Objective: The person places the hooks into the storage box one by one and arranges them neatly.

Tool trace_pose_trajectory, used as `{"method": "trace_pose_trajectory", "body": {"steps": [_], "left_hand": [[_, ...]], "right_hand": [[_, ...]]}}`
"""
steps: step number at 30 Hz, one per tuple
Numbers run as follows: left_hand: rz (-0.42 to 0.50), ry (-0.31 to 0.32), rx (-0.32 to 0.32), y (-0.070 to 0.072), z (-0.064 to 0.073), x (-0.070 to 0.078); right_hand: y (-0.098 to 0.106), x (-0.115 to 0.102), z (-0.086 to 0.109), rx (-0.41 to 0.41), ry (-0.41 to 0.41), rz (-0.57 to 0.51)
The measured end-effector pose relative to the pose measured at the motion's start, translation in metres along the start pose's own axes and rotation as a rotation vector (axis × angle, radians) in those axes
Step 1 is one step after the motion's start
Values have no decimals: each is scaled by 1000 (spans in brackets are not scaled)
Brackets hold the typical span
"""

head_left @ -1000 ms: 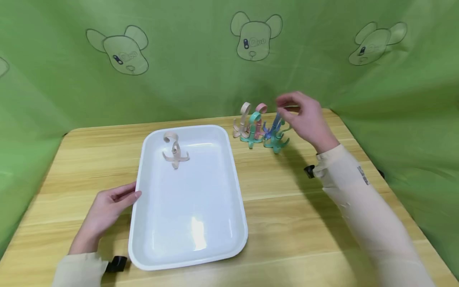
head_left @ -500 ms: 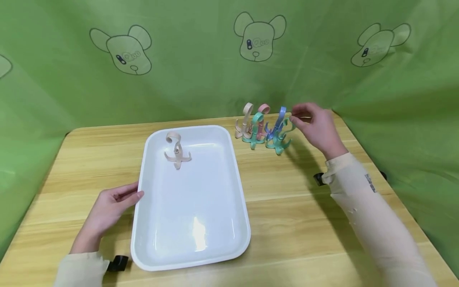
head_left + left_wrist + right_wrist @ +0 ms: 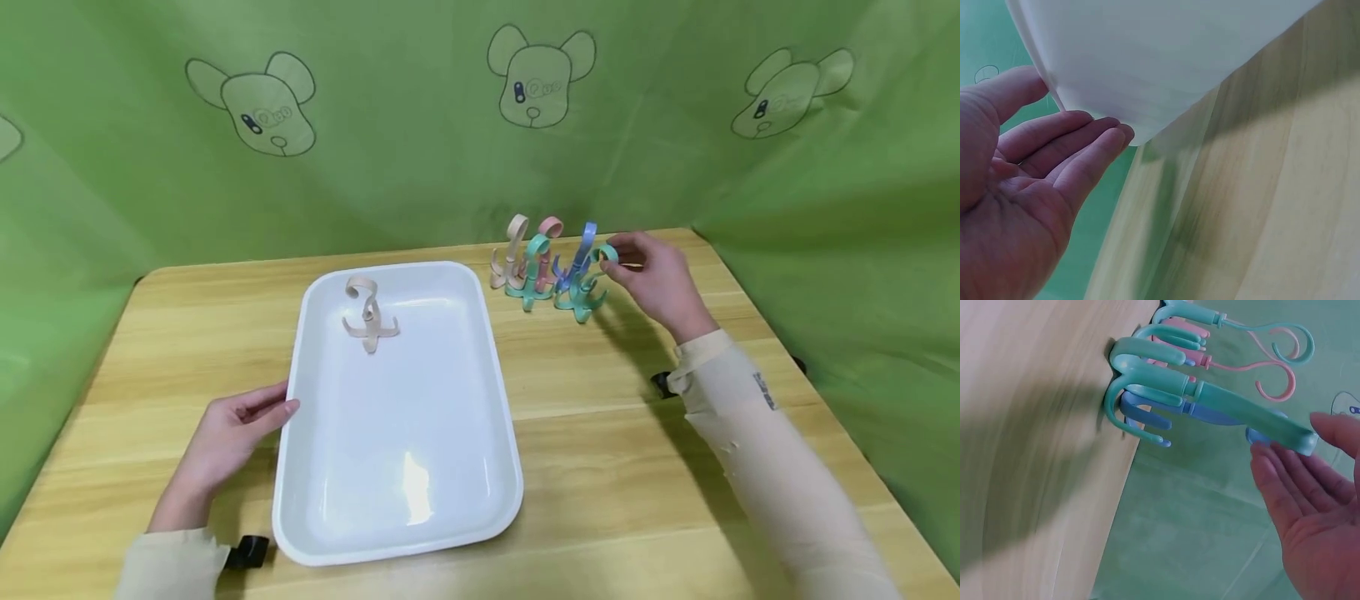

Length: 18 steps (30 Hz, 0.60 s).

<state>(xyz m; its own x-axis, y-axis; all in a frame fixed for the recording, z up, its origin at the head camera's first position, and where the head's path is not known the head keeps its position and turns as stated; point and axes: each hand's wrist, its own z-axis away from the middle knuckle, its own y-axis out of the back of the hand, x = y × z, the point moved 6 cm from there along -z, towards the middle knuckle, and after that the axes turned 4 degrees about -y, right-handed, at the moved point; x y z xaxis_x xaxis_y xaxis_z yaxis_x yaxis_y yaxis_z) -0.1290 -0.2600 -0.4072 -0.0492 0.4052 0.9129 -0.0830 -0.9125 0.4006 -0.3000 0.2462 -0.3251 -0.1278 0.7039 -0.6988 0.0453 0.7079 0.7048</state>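
My left hand point(image 3: 228, 442) holds the left rim of a white tray point(image 3: 510, 467), thumb over the rim and fingers against its outer wall. Inside the tray, near the back left, stands a beige clawed hanging hook point(image 3: 371, 327). My right hand point(image 3: 660, 279) is at the curled top of the nearer green hanging hook point(image 3: 581, 300). Its thumb and extended fingers lie loosely on either side of that curl, apart from each other. Close by stand a blue hook point(image 3: 585, 246), a second green hook point(image 3: 534, 271), a pink hook point(image 3: 551, 227) and another beige hook point(image 3: 513, 246).
Everything rests on a light wooden table point(image 3: 600, 483). Green cloth point(image 3: 405, 167) with bear-head drawings hangs behind the table and along its sides. The hook group stands near the back edge, right of the tray.
My right hand has moved off the blue hook, rightward and down to the top of the nearer green hook. The left hand and tray keep their places; the view shifts slightly.
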Motion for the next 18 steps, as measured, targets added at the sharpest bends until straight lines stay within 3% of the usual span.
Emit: {"method": "trace_pose_trajectory", "body": {"steps": [8,18], "left_hand": [[-10,-25,8,6,-1,0],[-6,-1,-7,1,0,-1]], "right_hand": [[-7,1,-3,-9,15,-7],[-1,0,1,17,36,-10]]}}
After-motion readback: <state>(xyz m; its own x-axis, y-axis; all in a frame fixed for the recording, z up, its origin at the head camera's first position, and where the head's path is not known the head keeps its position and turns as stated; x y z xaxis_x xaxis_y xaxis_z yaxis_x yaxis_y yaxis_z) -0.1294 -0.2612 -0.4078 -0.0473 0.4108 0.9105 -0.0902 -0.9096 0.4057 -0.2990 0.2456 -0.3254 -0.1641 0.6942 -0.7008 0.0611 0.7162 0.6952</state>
